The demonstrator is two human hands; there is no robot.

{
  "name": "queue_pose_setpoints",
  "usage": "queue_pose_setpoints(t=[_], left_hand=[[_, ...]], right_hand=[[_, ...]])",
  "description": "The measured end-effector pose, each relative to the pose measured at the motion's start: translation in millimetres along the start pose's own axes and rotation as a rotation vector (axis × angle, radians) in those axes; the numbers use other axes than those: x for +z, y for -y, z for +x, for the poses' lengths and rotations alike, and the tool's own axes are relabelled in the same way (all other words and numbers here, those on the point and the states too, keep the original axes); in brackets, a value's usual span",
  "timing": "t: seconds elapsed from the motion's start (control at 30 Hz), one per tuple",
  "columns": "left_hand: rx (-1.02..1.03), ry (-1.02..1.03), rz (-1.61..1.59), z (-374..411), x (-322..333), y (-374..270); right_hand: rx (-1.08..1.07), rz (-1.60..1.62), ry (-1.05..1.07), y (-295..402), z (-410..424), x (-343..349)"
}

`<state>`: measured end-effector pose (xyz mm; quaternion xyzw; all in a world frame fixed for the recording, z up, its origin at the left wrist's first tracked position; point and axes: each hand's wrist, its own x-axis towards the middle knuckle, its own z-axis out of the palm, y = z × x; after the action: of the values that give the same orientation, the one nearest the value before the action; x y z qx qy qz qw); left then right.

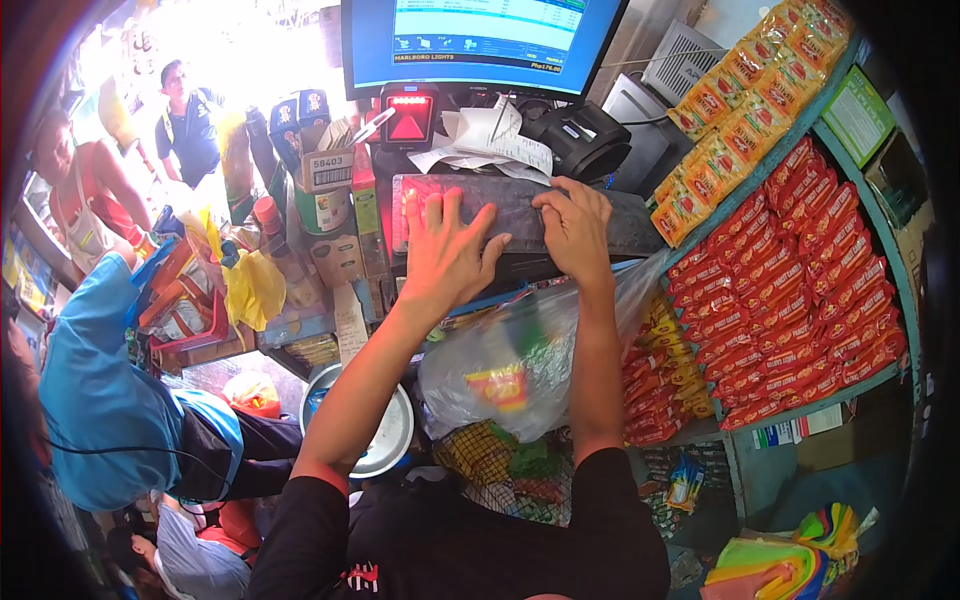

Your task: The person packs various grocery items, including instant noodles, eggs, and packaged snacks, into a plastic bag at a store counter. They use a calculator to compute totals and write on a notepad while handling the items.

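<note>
A dark keyboard point(517, 216) under a worn plastic cover lies on the counter before me. My left hand point(453, 251) rests on its left part, fingers spread, under red light. Over the right part, my right hand point(576, 231) has bent fingers touching the cover and holds nothing. Behind the keyboard stands a lit monitor point(480, 41) showing a sales list with writing. A desktop barcode scanner point(407, 120) glows red below the screen. Crumpled paper receipts point(495, 139) lie between it and a black device point(581, 139), perhaps a receipt printer.
Below the keyboard hangs a clear plastic bag point(517, 360). Stacked red noodle packs point(787, 292) fill the right shelf, with hanging orange sachets point(742, 112) above. At left, a person in a blue shirt point(105, 397) reaches towards a red basket point(191, 337). A round basin point(386, 431) sits lower left.
</note>
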<state>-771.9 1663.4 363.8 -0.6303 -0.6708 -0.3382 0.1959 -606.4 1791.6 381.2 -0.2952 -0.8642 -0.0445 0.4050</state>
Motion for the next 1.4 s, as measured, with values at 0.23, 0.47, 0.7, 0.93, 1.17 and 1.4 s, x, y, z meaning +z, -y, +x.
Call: queue_pose_setpoints(t=[0.23,0.47,0.7,0.93,1.17,1.4], left_hand=[[0.004,0.031,-0.013,0,-3,5],[-0.089,0.064,0.012,10,-1,19],[-0.100,0.118,0.047,11,-2,27],[-0.145,0.123,0.036,13,2,29],[-0.145,0.150,0.123,19,5,24],[-0.139,0.173,0.108,14,4,11]], right_hand=[[-0.006,0.026,-0.027,7,-8,-3],[0.017,0.040,-0.045,14,-24,-4],[0.037,0.068,-0.075,15,-25,-2],[0.064,-0.202,-0.100,15,-31,-6],[0.206,-0.188,-0.032,4,-30,-2],[0.187,-0.189,0.036,9,-28,7]])
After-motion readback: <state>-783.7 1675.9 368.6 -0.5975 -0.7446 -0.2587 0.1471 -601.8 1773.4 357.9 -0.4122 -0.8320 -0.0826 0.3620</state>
